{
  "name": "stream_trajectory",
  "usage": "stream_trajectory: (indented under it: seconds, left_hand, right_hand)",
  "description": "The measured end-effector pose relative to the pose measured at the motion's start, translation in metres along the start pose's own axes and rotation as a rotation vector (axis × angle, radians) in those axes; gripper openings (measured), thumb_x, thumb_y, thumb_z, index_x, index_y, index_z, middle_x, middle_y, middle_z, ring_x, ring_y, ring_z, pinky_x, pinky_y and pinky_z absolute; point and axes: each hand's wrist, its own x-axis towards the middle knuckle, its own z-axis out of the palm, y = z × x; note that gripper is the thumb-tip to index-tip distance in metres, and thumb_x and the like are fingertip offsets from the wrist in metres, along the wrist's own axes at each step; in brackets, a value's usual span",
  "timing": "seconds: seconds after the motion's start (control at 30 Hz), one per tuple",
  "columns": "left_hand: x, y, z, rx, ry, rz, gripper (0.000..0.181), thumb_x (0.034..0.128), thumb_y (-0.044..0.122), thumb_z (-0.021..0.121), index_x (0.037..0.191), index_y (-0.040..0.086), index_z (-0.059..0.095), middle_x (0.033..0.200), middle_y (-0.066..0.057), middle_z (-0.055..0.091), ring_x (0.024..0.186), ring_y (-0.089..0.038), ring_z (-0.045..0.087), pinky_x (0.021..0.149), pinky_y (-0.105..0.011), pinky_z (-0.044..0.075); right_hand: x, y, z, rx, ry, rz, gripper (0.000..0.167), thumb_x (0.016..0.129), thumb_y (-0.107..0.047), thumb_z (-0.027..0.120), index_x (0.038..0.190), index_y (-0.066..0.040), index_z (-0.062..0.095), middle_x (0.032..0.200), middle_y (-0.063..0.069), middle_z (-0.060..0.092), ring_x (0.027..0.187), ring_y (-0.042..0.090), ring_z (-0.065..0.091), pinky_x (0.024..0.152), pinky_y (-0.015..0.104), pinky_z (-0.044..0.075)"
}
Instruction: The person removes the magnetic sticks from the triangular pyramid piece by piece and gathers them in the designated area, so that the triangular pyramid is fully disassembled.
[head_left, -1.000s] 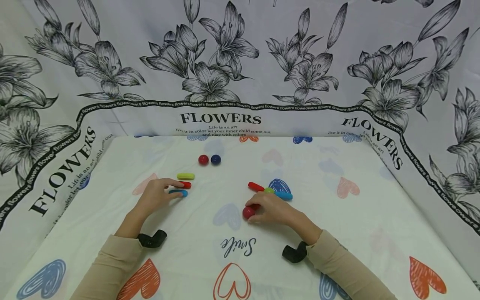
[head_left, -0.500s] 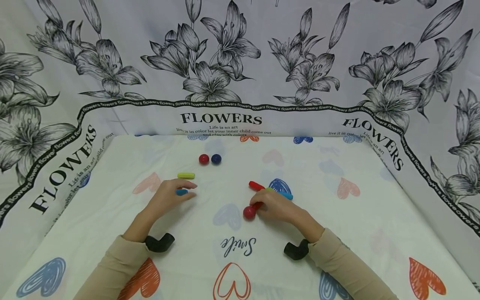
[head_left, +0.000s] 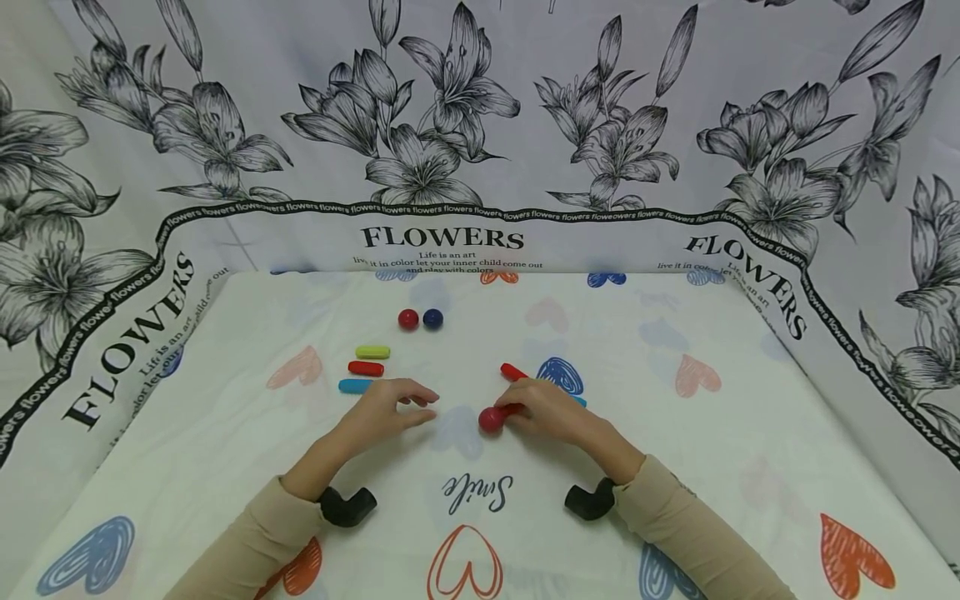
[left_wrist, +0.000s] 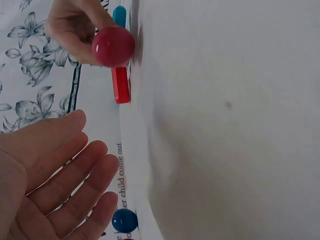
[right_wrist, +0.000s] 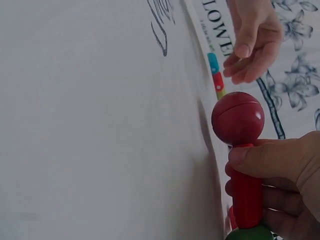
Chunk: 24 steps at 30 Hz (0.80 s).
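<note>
My right hand [head_left: 551,408] pinches a red stick [right_wrist: 247,195] between thumb and fingers. A red ball [right_wrist: 238,119] sits on one end of that stick, and a green ball [right_wrist: 249,234] is at its other end. Another red stick [head_left: 513,372] and a blue stick [head_left: 581,402] show beyond the right hand, which covers part of them in the head view. My left hand [head_left: 386,410] is held above the cloth, to the left of the red ball and apart from it. Its fingers are relaxed, with nothing between them.
Left of centre lie a yellow-green stick [head_left: 372,352], a loose red stick [head_left: 366,368] and a loose blue stick [head_left: 355,386], partly behind the left hand. A second red ball [head_left: 408,319] and a dark blue ball [head_left: 432,319] stand farther back. Printed cloth [head_left: 675,492] covers the table.
My left hand has moved right, away from the loose sticks, toward the red ball. My right hand's fingers have shifted from the red ball onto the red stick, and the ball has shifted slightly.
</note>
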Motion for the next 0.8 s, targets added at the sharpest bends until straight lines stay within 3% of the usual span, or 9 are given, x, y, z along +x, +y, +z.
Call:
stream_trajectory:
  seconds: [0.4,0.8]
  left_hand:
    - [0.010,0.022,0.023,-0.040,-0.073,0.090,0.033,0.0833,0.017,0.074,0.113,0.003,0.068,0.108,-0.010,0.073,0.094,-0.021,0.068,0.088,-0.039,0.057]
    - [0.025,0.033,0.045,-0.076,-0.047,0.040,0.045,0.0775,0.018,0.080,0.117,0.001,0.066,0.110,-0.011,0.072,0.095,-0.022,0.068,0.086,-0.037,0.058]
  right_hand:
    - [0.005,0.000,0.006,0.020,0.042,-0.045,0.021,0.086,-0.012,0.071,0.107,-0.009,0.073,0.102,0.004,0.075,0.093,0.015,0.067,0.086,0.028,0.058]
    - [0.007,0.000,0.008,0.033,0.078,-0.063,0.019,0.085,-0.010,0.072,0.104,-0.007,0.074,0.097,0.005,0.075,0.087,0.014,0.068,0.081,0.023,0.057]
